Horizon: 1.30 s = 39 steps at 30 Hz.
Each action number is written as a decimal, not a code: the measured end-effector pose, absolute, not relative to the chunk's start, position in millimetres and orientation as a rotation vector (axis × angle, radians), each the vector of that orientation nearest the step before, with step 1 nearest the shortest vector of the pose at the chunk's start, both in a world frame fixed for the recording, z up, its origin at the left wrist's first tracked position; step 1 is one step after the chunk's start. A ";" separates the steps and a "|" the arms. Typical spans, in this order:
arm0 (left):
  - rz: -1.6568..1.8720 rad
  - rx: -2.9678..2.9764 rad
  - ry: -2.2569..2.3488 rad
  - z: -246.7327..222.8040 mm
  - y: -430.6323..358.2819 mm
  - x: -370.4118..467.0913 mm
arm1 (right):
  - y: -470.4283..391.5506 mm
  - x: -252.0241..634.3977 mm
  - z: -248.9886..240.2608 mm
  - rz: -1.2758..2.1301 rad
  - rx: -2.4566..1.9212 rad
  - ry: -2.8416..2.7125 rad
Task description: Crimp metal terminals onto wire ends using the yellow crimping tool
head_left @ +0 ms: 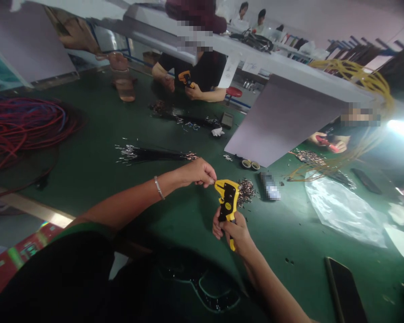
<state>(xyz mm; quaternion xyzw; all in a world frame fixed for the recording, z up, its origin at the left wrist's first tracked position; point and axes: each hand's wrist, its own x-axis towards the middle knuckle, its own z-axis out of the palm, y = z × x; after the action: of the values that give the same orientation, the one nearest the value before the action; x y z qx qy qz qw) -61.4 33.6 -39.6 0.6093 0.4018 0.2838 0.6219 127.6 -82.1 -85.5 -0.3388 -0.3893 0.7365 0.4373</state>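
Holds the yellow-and-black stripper (228, 199) in the right hand (239, 231), with fingers curled round the handles and with its head upward, leaning a little to the left, over the green table (272, 246). With the left hand (199, 172), pinches thumb and index finger together at the nose of the stripper — cannot tell whether with a thin wire between them, too small to see. Wears a bracelet (159, 188) on the left wrist.

Can see, just beside the stripper's head on the right, a pile of clippings (246, 194). Near the left hand, on its far side, notice a bundle of black wires (158, 154), lying with pale ends to the left and copper-coloured ends toward the knuckles. Farther to the left, see a coil of red and blue wire (23, 125). To the right of the pile, find two tape rolls (250, 164) and a plastic bag (343, 220). Across the table, observe a co-worker's hand (194, 92) — also with a yellow-and-black tool (186, 79).
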 end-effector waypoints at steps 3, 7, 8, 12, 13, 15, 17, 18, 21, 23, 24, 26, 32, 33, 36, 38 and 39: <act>0.638 1.435 0.943 -43.1 35.7 -61.6 | -81.0 125.5 -90.4 1.822 -0.853 -0.945; 0.633 1.459 0.954 -46.9 37.9 -60.9 | -80.8 124.9 -97.6 1.801 -0.872 -0.921; 0.632 1.459 0.961 -47.8 38.4 -60.5 | -80.7 124.8 -99.4 1.801 -0.875 -0.919; 0.629 1.460 0.967 -53.7 40.9 -59.6 | -79.2 124.1 -104.5 1.782 -0.867 -0.909; 0.630 1.469 0.962 -55.6 41.7 -59.7 | -78.7 123.7 -105.1 1.781 -0.870 -0.909; 0.630 1.492 0.963 -59.2 43.2 -59.8 | -77.8 122.9 -105.4 1.781 -0.883 -0.909; 0.628 1.503 0.971 -61.1 43.9 -59.7 | -77.1 122.3 -105.1 1.776 -0.905 -0.910; 0.626 1.502 0.975 -61.3 44.0 -59.5 | -76.9 122.0 -105.0 1.771 -0.913 -0.911; 0.628 1.488 0.986 -60.2 43.5 -58.7 | -76.5 121.5 -104.6 1.765 -0.924 -0.911; 0.633 1.489 0.996 -59.7 43.4 -58.4 | -76.0 121.1 -104.4 1.764 -0.927 -0.908; 0.636 1.491 0.999 -59.9 43.5 -58.4 | -75.8 120.9 -104.4 1.763 -0.928 -0.904; 0.637 1.499 1.001 -60.8 44.0 -58.4 | -75.1 120.5 -104.4 1.764 -0.924 -0.897; 0.639 1.492 1.012 -61.4 43.4 -58.0 | -73.8 120.5 -105.1 1.776 -0.908 -0.893; 0.637 1.489 1.012 -61.1 43.1 -57.8 | -73.8 120.8 -105.9 1.776 -0.904 -0.894; 0.632 1.486 1.002 -61.1 42.7 -57.2 | -73.8 121.8 -109.7 1.757 -0.896 -0.893; 0.636 1.491 1.014 -62.1 43.1 -56.9 | -73.6 121.9 -112.2 1.759 -0.901 -0.889; 0.639 1.495 1.021 -62.7 43.5 -56.8 | -73.4 121.8 -112.9 1.760 -0.905 -0.884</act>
<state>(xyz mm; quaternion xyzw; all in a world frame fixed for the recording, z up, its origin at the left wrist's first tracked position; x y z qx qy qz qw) -56.8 43.5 -62.7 0.6379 0.4356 0.2728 0.5735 121.8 -73.4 -112.9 -0.3691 -0.3604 0.7177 0.4678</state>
